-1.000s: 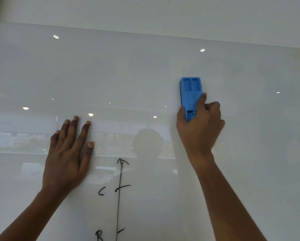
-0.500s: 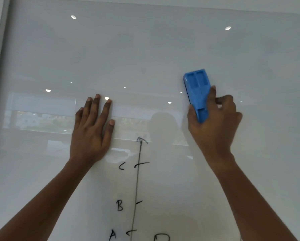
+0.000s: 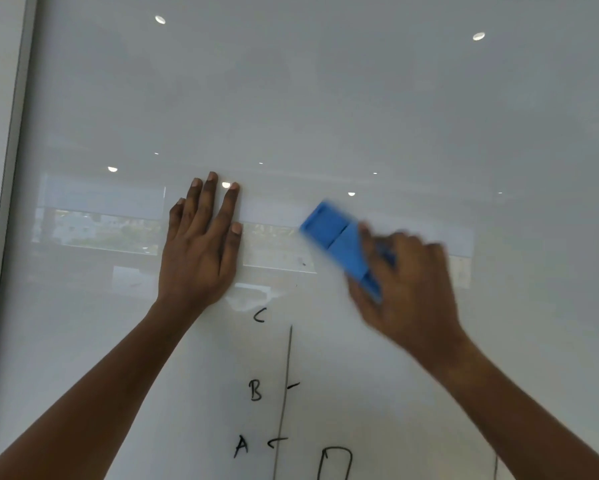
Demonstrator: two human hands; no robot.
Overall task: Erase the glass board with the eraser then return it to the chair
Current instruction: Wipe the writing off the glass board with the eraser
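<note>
Left hand [image 3: 201, 247] flat, fingers spread, on board [image 3: 326, 98]. Right hand [image 3: 405, 289] blurred, gripping eraser [image 3: 343, 244] tilted toward 10 o'clock, above vertical line [image 3: 286, 393]. Frame edge [image 3: 10, 168] at 9 o'clock; bare glass toward 12.

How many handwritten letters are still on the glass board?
3, stacked left of the vertical black line: C top, B middle, A lowest. More may lie below the frame.

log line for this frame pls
phase: erasing | right hand: grips eraser, blurred | left hand: flat on glass board | marks C/B/A remain
</note>
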